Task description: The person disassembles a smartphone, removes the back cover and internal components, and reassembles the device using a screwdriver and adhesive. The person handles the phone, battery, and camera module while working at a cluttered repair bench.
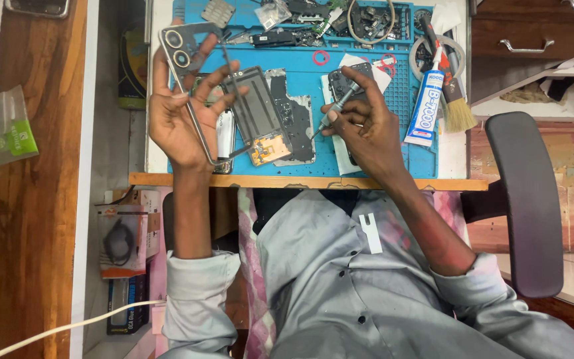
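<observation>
Phone frame point(191, 86) is clamped in the left hand point(177, 116) upper left; right hand point(367, 126) pinches a screwdriver point(337, 106), which might slip and scratch.

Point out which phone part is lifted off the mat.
The phone frame with camera rings, held up by the left hand; the other parts lie flat on the blue mat.

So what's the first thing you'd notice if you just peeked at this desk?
Probably the left hand, lifted over the blue work mat and holding a taken-apart phone frame with two round camera holes at its top corner. Right beside it, the right hand pinches a thin screwdriver, its tip pointing toward the phone's opened insides. Further right, a white glue tube and a small brush lie on the mat's edge.
</observation>
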